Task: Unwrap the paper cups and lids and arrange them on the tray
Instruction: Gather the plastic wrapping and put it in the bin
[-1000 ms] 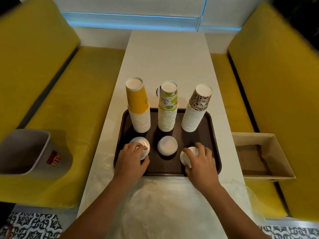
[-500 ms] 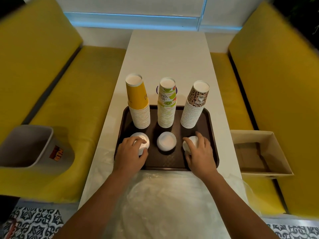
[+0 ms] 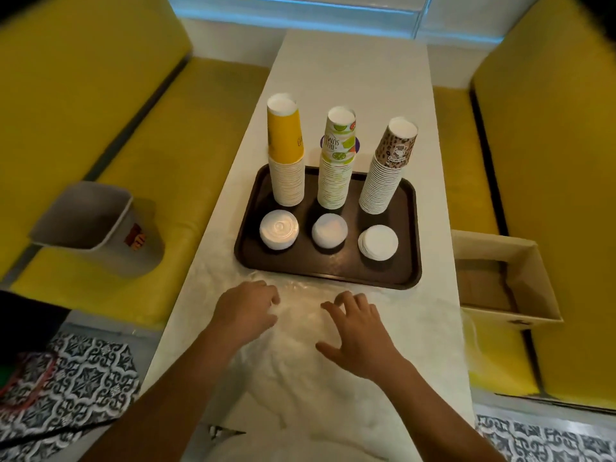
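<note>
While left grip point(image 3: 245, 311) and right grip point(image 3: 356, 331) sit over wrap point(image 3: 300, 378), tray point(image 3: 333, 266) just beyond

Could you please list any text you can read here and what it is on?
"SUM", partly cut off: white-and-green paper cup stack.
Too blurred to read: marks on the yellow paper cup stack, the brown patterned paper cup stack, the grey plastic bin.

Middle cup stack point(image 3: 336, 168), beyond both hands: the top cup carries sideways lettering, legible portion "SUM". Marks on the yellow cup stack point(image 3: 286, 151), the brown cup stack point(image 3: 388, 168) and the bin point(image 3: 100, 228) beyond the left hand point(image 3: 245, 310) are illegible.
</note>
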Available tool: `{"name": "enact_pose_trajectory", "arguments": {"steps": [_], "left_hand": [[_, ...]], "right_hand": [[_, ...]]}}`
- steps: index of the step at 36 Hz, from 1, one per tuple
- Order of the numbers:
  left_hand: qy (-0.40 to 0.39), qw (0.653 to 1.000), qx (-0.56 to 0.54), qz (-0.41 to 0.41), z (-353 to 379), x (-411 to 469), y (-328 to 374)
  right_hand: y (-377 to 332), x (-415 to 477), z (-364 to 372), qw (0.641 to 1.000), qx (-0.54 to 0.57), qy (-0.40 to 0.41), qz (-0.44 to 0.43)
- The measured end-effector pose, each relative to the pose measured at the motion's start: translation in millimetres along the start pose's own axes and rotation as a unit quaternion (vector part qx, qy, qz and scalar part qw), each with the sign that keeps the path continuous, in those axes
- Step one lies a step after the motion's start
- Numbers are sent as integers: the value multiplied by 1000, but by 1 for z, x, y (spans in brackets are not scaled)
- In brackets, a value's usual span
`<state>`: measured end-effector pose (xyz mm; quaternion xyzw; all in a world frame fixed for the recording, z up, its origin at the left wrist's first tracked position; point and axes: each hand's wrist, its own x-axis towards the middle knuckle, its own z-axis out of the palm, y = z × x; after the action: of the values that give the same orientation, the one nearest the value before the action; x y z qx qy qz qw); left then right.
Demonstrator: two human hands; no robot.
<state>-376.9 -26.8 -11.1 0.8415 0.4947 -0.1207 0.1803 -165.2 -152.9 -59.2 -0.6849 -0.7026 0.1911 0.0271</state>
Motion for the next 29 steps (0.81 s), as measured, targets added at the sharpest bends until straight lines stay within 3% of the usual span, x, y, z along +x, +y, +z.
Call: {"name": "enact_pose_trajectory", "arguments": {"steps": [5, 7, 12, 19, 24, 26, 29], "left_hand": [[161, 979, -115, 51, 12, -11, -6], [170, 970, -167, 57, 15, -18, -6], [174, 943, -281, 48, 28, -39, -4], [263, 937, -214, -90, 38, -69, -10], [144, 977, -101, -118, 46, -69, 6], [137, 959, -215, -122, 43, -66, 17], [53, 876, -466, -111, 29, -62, 37]], "right_hand": [[1, 5, 19, 1000, -2, -14, 18], [0, 4, 23, 1000, 11, -6, 15], [-1, 0, 25, 994, 29, 104, -13], [-5, -9, -1, 956, 212, 183, 87], [-4, -10, -21, 916, 342, 174, 117], [-7, -11, -26, 900, 383, 170, 118], [-14, -9, -33, 868, 441, 194, 119]]}}
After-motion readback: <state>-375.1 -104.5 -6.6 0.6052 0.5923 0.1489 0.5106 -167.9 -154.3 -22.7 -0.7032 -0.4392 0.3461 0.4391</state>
